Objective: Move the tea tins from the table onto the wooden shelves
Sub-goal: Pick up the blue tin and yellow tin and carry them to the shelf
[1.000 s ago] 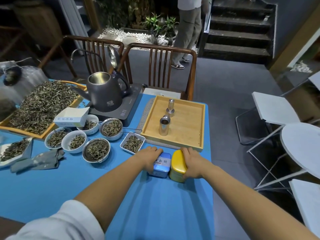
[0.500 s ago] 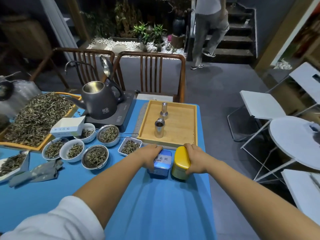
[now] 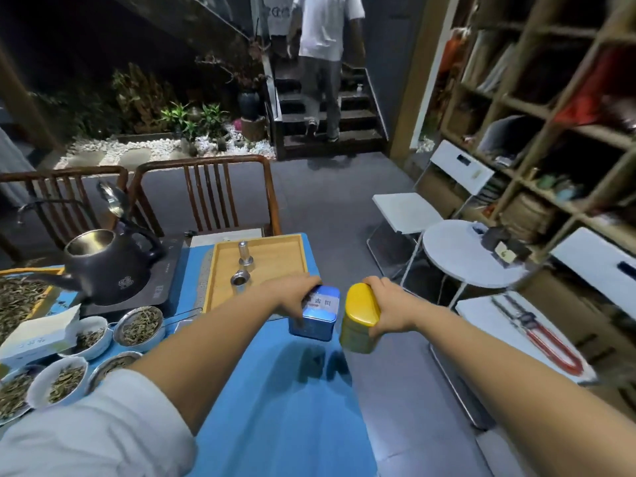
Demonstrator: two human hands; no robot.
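Observation:
My left hand (image 3: 296, 296) grips a square blue tea tin (image 3: 316, 315) with a white label on its lid. It hangs lifted above the blue table (image 3: 275, 407), casting a shadow below. A yellow-lidded tea tin (image 3: 359, 316) is held in my right hand (image 3: 387, 309), past the table's right edge and over the floor. The wooden shelves (image 3: 537, 139) rise at the right, their compartments holding papers, boxes and small items.
A wooden tray (image 3: 220, 280) with two metal pieces, a dark kettle (image 3: 106, 266) and several bowls of tea leaves (image 3: 139, 327) stand on the table. White folding chairs (image 3: 406, 211) and a round white table (image 3: 464, 259) stand before the shelves. A person (image 3: 323, 63) climbs the stairs.
Both tins have come up off the table and shifted right. My view has swung right, bringing the wooden shelves into sight. The person has stepped onto the stairs.

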